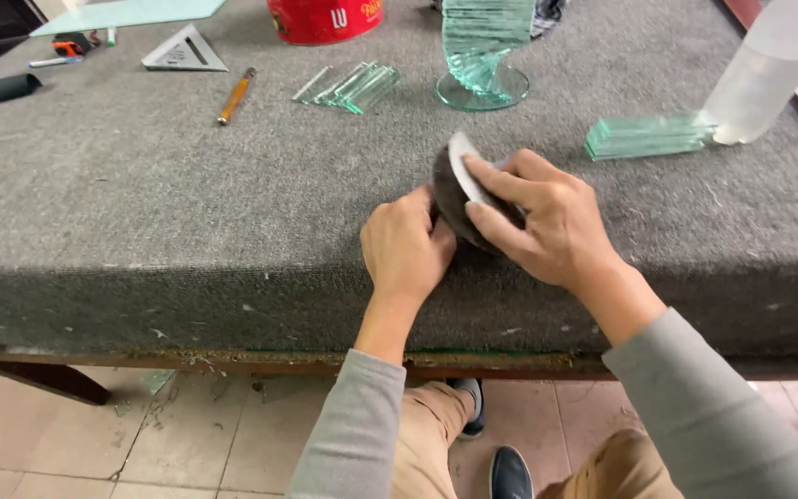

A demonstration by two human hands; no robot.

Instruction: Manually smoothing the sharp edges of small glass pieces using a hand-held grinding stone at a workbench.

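While two hands are working near the grey surface (140, 203) edge, the right hand (547, 222) is clamping one dark pad (459, 199). The left hand (406, 248), curled shut, is touching its left side; two glass stacks (646, 135) are lying behind.

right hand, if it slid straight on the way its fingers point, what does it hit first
The right hand points up-left across the dark disc it holds. Beyond that, probably the fanned glass strips, though depth is unclear.
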